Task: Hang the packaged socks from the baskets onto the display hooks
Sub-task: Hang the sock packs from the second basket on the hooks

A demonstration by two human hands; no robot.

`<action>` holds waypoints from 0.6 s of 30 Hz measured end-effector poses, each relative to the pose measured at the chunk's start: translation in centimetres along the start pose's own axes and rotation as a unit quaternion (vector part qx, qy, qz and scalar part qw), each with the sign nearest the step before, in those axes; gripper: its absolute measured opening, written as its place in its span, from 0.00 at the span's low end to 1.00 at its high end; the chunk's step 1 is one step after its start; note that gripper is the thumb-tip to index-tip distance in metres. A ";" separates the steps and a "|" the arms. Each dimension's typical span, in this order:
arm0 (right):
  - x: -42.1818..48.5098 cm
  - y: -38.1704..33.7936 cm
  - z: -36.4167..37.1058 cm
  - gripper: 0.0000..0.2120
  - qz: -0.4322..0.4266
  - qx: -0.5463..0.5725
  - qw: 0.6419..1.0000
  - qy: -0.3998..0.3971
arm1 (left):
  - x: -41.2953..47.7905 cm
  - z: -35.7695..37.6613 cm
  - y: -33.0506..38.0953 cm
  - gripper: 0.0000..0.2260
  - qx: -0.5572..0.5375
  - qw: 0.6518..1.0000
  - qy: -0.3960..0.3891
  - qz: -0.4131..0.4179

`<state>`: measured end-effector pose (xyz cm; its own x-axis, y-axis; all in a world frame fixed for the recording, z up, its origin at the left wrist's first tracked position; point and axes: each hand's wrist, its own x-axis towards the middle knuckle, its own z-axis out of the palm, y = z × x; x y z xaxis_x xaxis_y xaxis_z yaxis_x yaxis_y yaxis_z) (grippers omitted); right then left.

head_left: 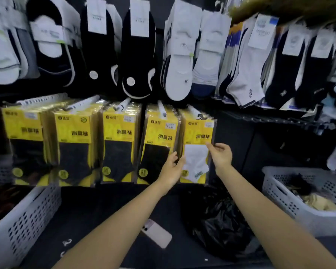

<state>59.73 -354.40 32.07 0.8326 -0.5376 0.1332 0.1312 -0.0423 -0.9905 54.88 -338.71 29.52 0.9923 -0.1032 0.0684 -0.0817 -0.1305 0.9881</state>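
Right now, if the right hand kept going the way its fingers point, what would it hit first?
The right hand points up-left at the yellow pack of white socks; it would meet that pack's right edge first, and may already touch it.

White phone flat on dark counter; crumpled black plastic bag beside it.

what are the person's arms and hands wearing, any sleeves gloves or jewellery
Both forearms are bare as far as the picture shows them, with no sleeves in view. The left hand and right hand wear no gloves. No watch, bracelet or ring shows, though the left hand is slightly blurred.
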 end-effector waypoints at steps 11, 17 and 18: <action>-22.2 23.1 -8.9 0.19 0.289 -0.354 0.812 -0.362 | -20.0 -5.4 -26.1 0.18 0.099 0.965 -0.082 -0.227; -26.8 31.7 -10.3 0.32 0.275 -0.501 0.743 -0.348 | -27.1 -6.1 -35.7 0.19 0.112 0.937 -0.100 -0.316; -27.0 32.4 -10.0 0.33 0.280 -0.496 0.752 -0.332 | -27.6 -6.3 -36.5 0.19 0.108 0.936 -0.094 -0.322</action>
<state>36.10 -349.68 -3.93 0.7364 -0.1794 -0.6524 -0.5308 -0.7511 -0.3926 31.08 -324.94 -7.55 0.8098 -0.1034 -0.5775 0.4906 -0.4203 0.7633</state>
